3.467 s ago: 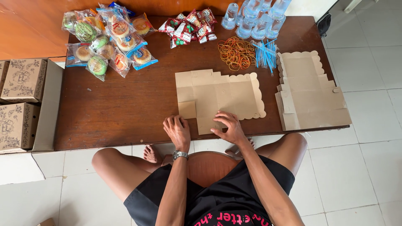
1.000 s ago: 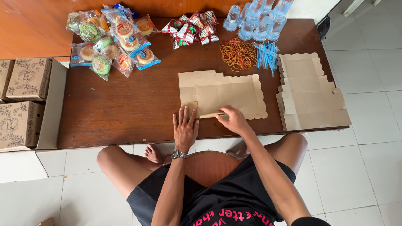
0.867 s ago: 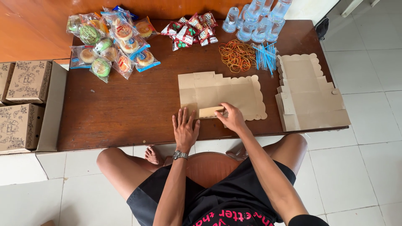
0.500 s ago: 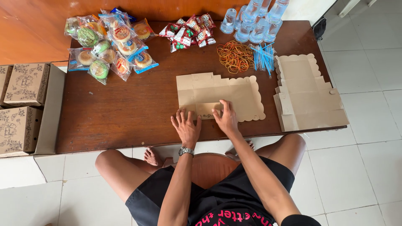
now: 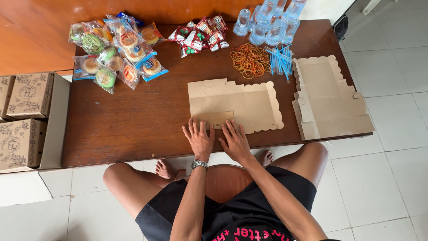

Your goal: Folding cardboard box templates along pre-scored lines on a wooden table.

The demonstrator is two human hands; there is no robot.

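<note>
Left hand (image 5: 199,139) and right hand (image 5: 235,140), fingers spread flat and gripping nothing, press the near flap of the flat box blank (image 5: 234,105) at the table's (image 5: 129,120) front edge; creasing step, likely next raising that flap.

two hands press flat at the frame's centre: a left hand (image 5: 199,139) and a right hand (image 5: 235,141). one flat cardboard box blank (image 5: 236,104) lies above them, one stack of blanks (image 5: 330,100) at right. three assembled printed boxes (image 5: 26,118) show at left edge. wrapped pastries (image 5: 113,49), rubber bands (image 5: 248,60), blue straws (image 5: 281,58), water cups (image 5: 272,20) are too many to count exactly.
</note>
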